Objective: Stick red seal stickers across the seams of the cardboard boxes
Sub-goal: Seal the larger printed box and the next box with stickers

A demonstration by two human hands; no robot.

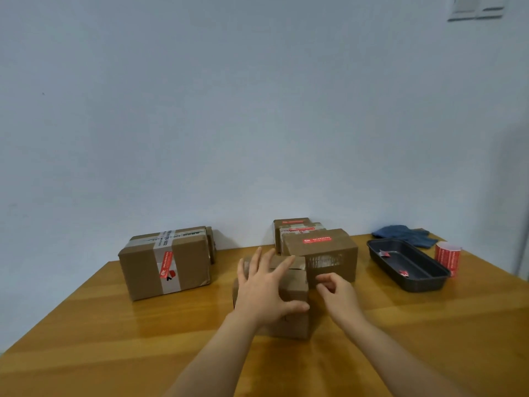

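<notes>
A small cardboard box (296, 286) stands at the middle of the wooden table (114, 339). My left hand (266, 287) rests on its top with fingers spread and the thumb against its near side. My right hand (337, 293) hovers just right of this box, fingers loosely curled, and I see no sticker in it. A roll of red seal stickers (448, 256) stands at the right. The large box (183, 265) on the left carries a red sticker (166, 266) across its tape. Behind my hands, another box (343, 247) has a red sticker (317, 240) on top.
Two more boxes (294, 226) with red stickers sit behind that one, against the wall. A dark tray (412, 285) with red scraps in it lies to the right, with blue gloves (406, 234) beyond it.
</notes>
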